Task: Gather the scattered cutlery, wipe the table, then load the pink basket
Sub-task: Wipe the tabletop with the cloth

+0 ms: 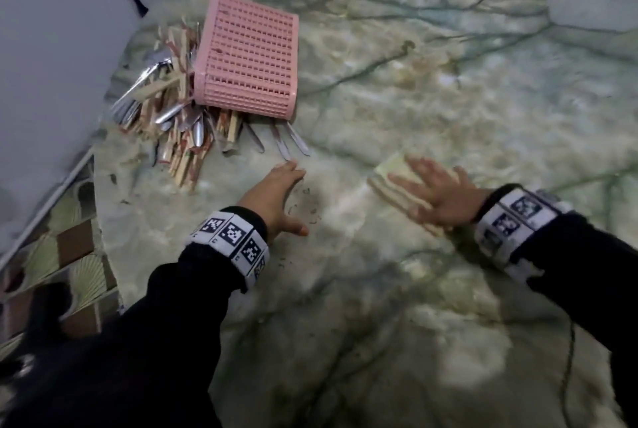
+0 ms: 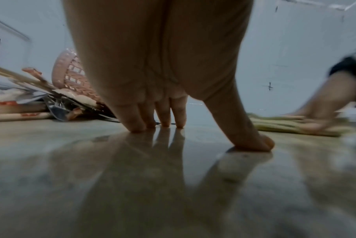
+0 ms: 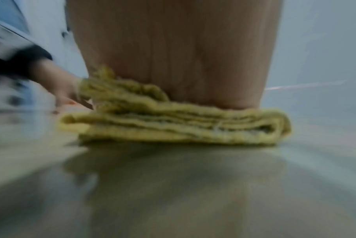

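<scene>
A pink slatted basket [image 1: 247, 56] lies on its side on the marbled table [image 1: 397, 289], also seen as the pink basket [image 2: 71, 77] in the left wrist view. A heap of cutlery [image 1: 172, 110] with metal spoons, knives and paper-wrapped chopsticks is piled at its left and front. My left hand [image 1: 276, 196] rests flat on the table with straight fingers [image 2: 138, 119], just short of the knife tips. My right hand [image 1: 435, 193] presses flat on a folded yellow-green cloth [image 1: 390, 179], and the cloth [image 3: 173, 125] lies under my palm in the right wrist view.
The table's left edge [image 1: 100, 220] drops to a patterned tiled floor [image 1: 69, 262]. A pale wall [image 1: 51, 65] stands at the left. Small dark crumbs [image 1: 307, 206] lie on the table by my left hand. Wide bare tabletop spreads to the right and front.
</scene>
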A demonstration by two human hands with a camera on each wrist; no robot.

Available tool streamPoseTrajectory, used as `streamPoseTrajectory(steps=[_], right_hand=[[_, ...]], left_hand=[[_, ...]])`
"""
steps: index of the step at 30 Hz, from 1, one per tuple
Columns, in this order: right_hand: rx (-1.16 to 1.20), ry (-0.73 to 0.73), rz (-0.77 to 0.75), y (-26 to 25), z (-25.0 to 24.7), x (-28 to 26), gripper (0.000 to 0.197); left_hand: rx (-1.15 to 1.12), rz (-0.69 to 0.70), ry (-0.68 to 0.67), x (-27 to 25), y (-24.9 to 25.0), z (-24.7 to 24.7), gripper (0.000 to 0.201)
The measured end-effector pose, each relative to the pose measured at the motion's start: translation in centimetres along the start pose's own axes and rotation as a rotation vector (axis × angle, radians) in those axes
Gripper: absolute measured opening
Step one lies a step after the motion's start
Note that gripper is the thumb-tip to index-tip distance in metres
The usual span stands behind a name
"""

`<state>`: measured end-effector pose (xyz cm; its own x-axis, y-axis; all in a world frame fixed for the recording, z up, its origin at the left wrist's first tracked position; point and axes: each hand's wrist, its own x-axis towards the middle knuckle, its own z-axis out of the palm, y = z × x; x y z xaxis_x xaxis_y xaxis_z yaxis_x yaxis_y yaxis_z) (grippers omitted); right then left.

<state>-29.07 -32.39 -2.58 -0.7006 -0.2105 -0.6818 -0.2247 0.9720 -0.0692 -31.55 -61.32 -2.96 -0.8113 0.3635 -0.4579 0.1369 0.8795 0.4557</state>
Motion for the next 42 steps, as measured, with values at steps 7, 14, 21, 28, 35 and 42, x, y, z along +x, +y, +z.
streamPoseTrajectory(steps=[7, 14, 21, 28, 35, 42], right_hand=[[0.247, 0.279, 0.15, -3.0, -6.2, 9.1, 0.068], [-0.101, 0.153, -0.073, -9.0, 0.2, 1.1, 0.068], [0.215, 0.226, 0.299, 3.2, -6.2, 6.5, 0.067], [0.187, 0.271, 0.13, -5.7, -11.0, 14.2, 0.065], [-0.031, 0.149, -0.037, -2.7, -6.3, 7.7, 0.067], [0.212, 0.268, 0.381, 6.4, -12.1, 13.7, 0.068]], left_hand=[[-0.005, 0.003, -0.04, 0.2, -0.2, -0.2, 0.108], [-0.018, 0.057, -0.026, 0.0, -0.2, -0.5, 0.105], [0.005, 0.062, -0.034, 0.3, -0.5, -0.3, 0.108], [0.015, 0.061, -0.044, 0.3, -0.6, -0.2, 0.108], [-0.005, 0.084, -0.049, 0.3, -0.8, -0.2, 0.107], [0.026, 0.087, -0.058, 0.4, -0.6, -0.1, 0.108]])
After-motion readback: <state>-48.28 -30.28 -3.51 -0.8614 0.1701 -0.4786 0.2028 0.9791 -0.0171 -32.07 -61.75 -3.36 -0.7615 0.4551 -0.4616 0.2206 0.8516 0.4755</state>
